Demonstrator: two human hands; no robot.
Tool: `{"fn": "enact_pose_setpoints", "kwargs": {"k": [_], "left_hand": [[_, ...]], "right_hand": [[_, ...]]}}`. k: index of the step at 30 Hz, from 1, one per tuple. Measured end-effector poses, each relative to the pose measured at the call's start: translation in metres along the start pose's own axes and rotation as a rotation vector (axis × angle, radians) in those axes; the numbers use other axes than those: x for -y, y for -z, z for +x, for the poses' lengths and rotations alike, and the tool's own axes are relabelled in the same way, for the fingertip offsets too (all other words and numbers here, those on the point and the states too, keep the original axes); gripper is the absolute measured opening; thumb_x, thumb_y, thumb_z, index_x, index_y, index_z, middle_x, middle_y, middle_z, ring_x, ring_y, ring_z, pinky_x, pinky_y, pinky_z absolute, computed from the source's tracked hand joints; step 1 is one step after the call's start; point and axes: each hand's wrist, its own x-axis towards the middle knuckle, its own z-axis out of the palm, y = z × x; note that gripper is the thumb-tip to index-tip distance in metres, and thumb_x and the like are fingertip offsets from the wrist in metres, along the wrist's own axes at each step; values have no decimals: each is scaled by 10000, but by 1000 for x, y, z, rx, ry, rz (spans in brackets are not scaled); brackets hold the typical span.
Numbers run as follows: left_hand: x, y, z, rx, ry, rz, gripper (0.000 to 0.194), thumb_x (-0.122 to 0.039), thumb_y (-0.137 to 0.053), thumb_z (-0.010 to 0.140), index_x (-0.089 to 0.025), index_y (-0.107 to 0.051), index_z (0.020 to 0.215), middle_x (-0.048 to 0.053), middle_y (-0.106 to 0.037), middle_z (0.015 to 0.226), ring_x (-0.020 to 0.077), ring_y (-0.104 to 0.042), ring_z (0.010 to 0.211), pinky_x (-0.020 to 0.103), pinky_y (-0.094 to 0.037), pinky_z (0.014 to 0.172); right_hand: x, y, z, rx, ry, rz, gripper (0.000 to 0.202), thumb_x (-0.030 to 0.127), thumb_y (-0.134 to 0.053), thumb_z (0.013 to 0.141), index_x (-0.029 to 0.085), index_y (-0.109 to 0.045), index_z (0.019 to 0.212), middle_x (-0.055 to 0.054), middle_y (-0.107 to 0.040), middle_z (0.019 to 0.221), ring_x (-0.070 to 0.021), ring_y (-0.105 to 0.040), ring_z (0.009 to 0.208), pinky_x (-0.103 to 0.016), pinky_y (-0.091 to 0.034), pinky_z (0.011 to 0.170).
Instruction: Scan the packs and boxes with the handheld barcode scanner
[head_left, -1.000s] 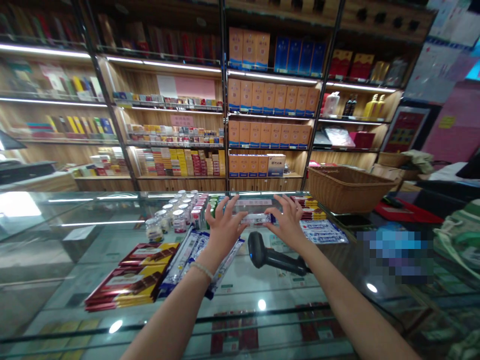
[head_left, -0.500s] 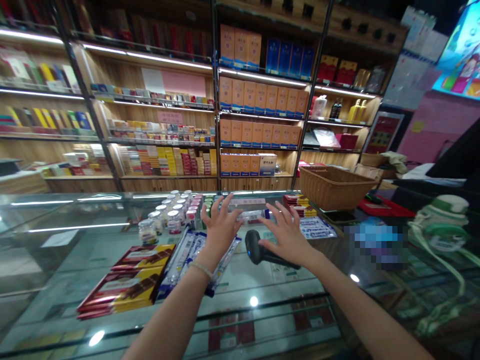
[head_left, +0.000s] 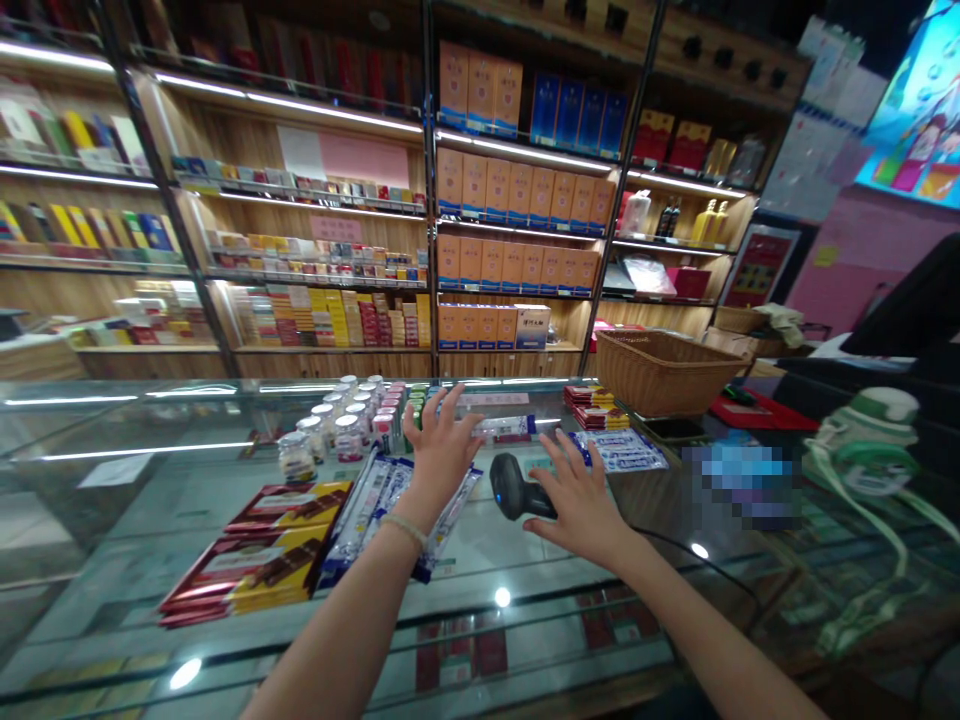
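Observation:
My left hand (head_left: pixel 440 445) is open, fingers spread, above blue-and-white long wrapped packets (head_left: pixel 373 508) that its wrist partly covers. Just beyond its thumb lies a single similar packet (head_left: pixel 504 427). My right hand (head_left: pixel 579 495) is also open, with fingers stretched forward over the handle of a black barcode scanner (head_left: pixel 512 485). It covers most of that handle; whether it touches the scanner I cannot tell. Left of the long packets are two stacks of red-and-yellow chocolate packs (head_left: pixel 274 550). Small white-lidded jars (head_left: pixel 349 437) stand in rows behind.
Everything rests on a glass counter (head_left: pixel 517 640). Behind my right hand are more blue-and-white packets (head_left: pixel 619 450), chocolate packs (head_left: pixel 596 407) and a wicker basket (head_left: pixel 667 375). A green-and-white bottle (head_left: pixel 874 440) with a strap stands right. Stocked shelves (head_left: pixel 517 290) line the back wall.
My right hand has shifted right and a little lower, showing less of the scanner's handle and a cable behind it. My left hand stays nearly in place. The view has turned slightly.

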Motion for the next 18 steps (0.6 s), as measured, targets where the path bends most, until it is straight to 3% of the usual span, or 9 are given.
{"fn": "enact_pose_setpoints", "kwargs": {"k": [6,12,15,18], "left_hand": [[5,-3,0,-9,32,-16,232,-278,-766,815,-314,-749,1044,76,-499,1580,381,-404,1457,688,-95,1207],[12,-7,0,-12,58,18,239,-291,-770,820,-321,-746,1056,76,-485,1592,382,-388,1467,693,-100,1200],[14,-9,0,-11,64,40,253,-281,-781,811,-324,-745,1058,74,-489,1590,384,-395,1463,696,-116,1193],[15,-10,-1,-21,60,45,265,-280,-795,800,-318,-743,1057,81,-496,1584,381,-393,1463,690,-135,1192]], "right_hand": [[10,-7,2,-31,-30,26,334,423,-762,775,231,-690,1039,-138,-477,1585,-363,-326,1509,-672,-137,1210],[21,-15,3,-127,-70,40,246,342,-695,769,220,-665,981,-143,-578,1495,-381,-427,1424,-680,-154,1190],[21,-13,2,-172,-66,62,259,303,-665,774,209,-657,1015,-143,-597,1472,-361,-469,1395,-609,-263,1173],[19,-10,-2,-211,-84,95,324,250,-631,767,185,-643,1084,-157,-593,1467,-324,-561,1302,-474,-434,1053]]}}
